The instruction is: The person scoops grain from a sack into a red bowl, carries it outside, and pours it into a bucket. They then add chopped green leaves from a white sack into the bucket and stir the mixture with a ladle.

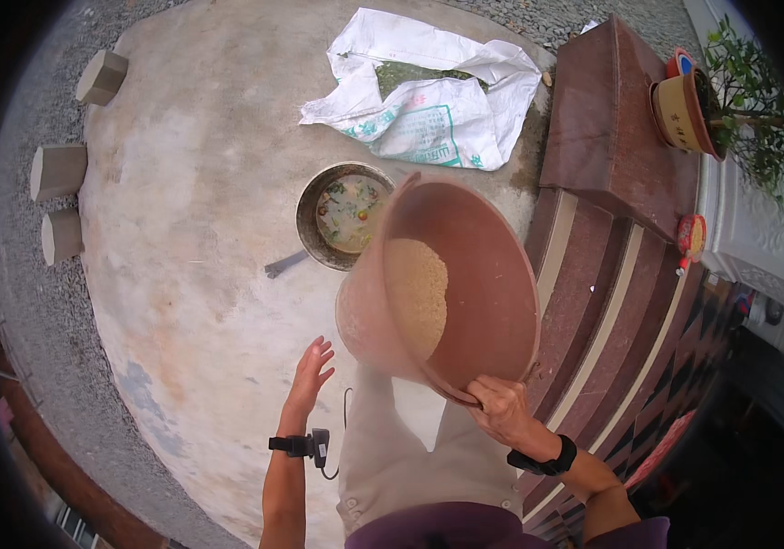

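Note:
My right hand (502,406) grips the near rim of a large reddish-brown plastic bucket (484,295), which is tilted to the left over the concrete. Tan granular meal (419,298) lies against the bucket's left inner wall. My left hand (312,374) is held in the air left of the bucket, fingers apart, holding nothing. Beyond the bucket a round metal pot (310,230) stands on the ground, partly covered by it. The pot holds cloudy liquid (347,213) with green scraps and small round pieces. A flat grey handle or tool (287,263) sticks out at its left.
An opened white woven sack (426,123) with chopped green matter lies beyond the pot. Reddish stone steps (591,288) and a stone block (587,117) with a potted plant (683,117) are at right. Several concrete blocks (59,171) stand at left by gravel.

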